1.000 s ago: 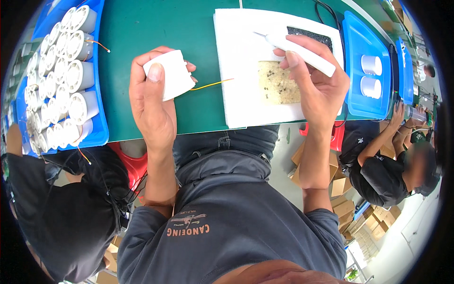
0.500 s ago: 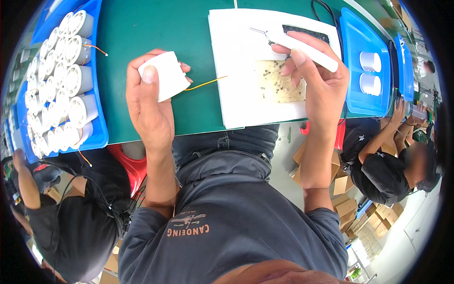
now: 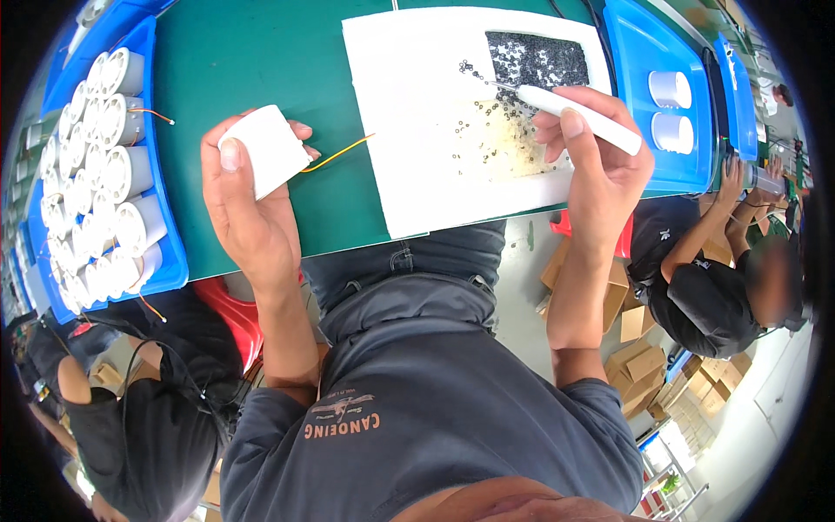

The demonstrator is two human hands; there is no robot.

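Note:
My left hand is closed around a white cylindrical housing, thumb on its side, held over the green table. A thin yellow-orange wire trails from the housing toward the right. In my right hand is a white pen-shaped tool, gripped between thumb and fingers. Its thin metal tip points left, over or on the small dark ring-like parts; contact cannot be told. Those parts lie massed in a dark patch on a white foam board, with others scattered over a yellowish area.
A blue tray on the left holds many similar white housings, some with wires. Another blue tray stands on the right with two white cylinders. People in dark shirts sit on both sides. Cardboard boxes stand on the floor at right.
My right hand has moved down and slightly right, bringing the tool tip to the dark parts and uncovering their patch. The view has shifted; both hands keep their holds.

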